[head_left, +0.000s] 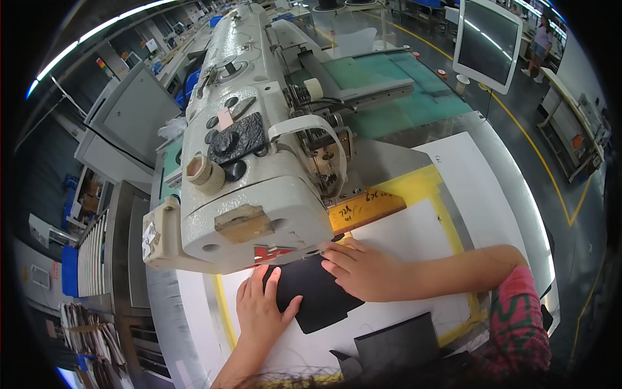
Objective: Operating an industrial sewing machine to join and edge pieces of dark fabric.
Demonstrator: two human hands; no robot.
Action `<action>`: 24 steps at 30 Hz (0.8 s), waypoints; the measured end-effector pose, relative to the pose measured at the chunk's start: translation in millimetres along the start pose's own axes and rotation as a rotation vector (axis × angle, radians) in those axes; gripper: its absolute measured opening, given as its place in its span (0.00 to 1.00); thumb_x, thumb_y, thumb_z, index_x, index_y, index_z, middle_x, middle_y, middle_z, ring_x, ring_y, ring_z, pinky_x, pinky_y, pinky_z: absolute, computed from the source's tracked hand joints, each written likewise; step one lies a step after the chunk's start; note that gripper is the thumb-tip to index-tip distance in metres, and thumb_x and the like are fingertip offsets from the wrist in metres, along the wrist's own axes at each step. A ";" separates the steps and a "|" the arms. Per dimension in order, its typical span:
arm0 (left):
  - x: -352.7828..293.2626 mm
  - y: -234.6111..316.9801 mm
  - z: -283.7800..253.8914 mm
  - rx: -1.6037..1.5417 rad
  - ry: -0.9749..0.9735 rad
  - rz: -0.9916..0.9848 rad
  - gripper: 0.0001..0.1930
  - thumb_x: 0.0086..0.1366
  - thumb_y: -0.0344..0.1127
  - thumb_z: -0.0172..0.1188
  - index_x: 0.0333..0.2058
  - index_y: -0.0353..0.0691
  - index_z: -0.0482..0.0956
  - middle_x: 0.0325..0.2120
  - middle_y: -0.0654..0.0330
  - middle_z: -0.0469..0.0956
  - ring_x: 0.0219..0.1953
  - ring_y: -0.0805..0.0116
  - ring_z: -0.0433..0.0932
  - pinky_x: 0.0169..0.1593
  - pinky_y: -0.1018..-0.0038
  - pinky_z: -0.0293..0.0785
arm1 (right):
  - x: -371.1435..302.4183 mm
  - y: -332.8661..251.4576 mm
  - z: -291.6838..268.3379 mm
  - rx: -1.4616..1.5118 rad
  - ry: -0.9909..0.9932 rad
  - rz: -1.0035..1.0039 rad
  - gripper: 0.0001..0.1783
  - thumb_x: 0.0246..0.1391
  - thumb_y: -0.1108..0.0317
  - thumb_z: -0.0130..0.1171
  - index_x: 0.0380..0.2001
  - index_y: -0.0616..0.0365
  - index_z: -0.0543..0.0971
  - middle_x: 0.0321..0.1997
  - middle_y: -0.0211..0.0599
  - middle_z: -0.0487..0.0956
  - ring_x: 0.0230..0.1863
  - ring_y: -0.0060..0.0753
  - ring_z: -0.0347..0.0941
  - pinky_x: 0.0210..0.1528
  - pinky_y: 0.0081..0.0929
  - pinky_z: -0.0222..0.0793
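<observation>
A flat black panel point(314, 295), leather-like or fabric, lies on a white sheet point(414, 223) beneath the head of a large sewing machine point(253, 214). My left hand point(260, 308) rests with spread fingers at the panel's left edge, its thumb over the black surface. From the right, my right hand point(363, 269) reaches over the panel's upper right part, fingers stretched out and laid on it. Their tips are close to the machine head, which hides the panel's far edge. Nearer to me lies another black piece point(398, 343), with a small folded black scrap point(346, 363) beside it.
Yellow tape point(447, 227) borders the white sheet. An orange-yellow block with handwriting point(366, 212) sits beside the needle area. A monitor point(487, 45) stands at the far right, past the green work surface point(395, 84). Stacked papers point(91, 330) are at left; a person point(539, 45) stands far off.
</observation>
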State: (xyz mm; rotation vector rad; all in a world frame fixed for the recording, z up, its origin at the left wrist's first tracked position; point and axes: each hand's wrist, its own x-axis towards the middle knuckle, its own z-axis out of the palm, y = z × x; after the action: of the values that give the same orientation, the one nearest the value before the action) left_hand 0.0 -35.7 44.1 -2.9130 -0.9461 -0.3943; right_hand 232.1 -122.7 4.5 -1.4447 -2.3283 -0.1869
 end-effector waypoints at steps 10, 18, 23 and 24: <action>18.3 21.7 -4.6 -0.168 -0.053 0.046 0.28 0.53 0.45 0.67 0.50 0.38 0.71 0.47 0.53 0.72 0.50 0.54 0.71 0.55 0.61 0.64 | -15.4 32.5 -14.9 0.224 0.056 0.130 0.19 0.44 0.71 0.62 0.44 0.50 0.78 0.43 0.30 0.76 0.45 0.32 0.72 0.49 0.32 0.68; 38.2 60.3 28.9 -0.668 0.136 0.135 0.19 0.57 0.30 0.63 0.49 0.40 0.73 0.30 0.56 0.78 0.31 0.57 0.76 0.41 0.65 0.69 | -16.1 23.3 -31.8 0.457 0.106 0.257 0.13 0.51 0.73 0.55 0.41 0.52 0.79 0.31 0.33 0.77 0.28 0.33 0.74 0.31 0.28 0.71; 41.2 60.7 29.4 -0.655 0.044 0.145 0.15 0.57 0.29 0.62 0.45 0.41 0.76 0.26 0.57 0.76 0.29 0.58 0.76 0.37 0.66 0.71 | -1.9 33.7 -9.6 1.114 0.198 0.580 0.12 0.53 0.69 0.61 0.41 0.59 0.78 0.32 0.35 0.78 0.28 0.23 0.71 0.31 0.21 0.68; 40.4 61.9 29.7 -0.638 0.074 0.143 0.15 0.56 0.29 0.62 0.44 0.42 0.77 0.25 0.57 0.75 0.29 0.59 0.76 0.36 0.66 0.71 | 1.7 34.5 -16.0 1.117 0.108 0.670 0.12 0.51 0.69 0.63 0.39 0.60 0.78 0.35 0.33 0.77 0.30 0.23 0.71 0.32 0.21 0.68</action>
State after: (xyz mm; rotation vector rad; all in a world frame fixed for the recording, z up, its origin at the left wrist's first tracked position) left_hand 74.3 -59.0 27.5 -3.4565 -0.6880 -0.9379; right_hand 266.0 -110.4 16.6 -1.3706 -1.2748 1.0073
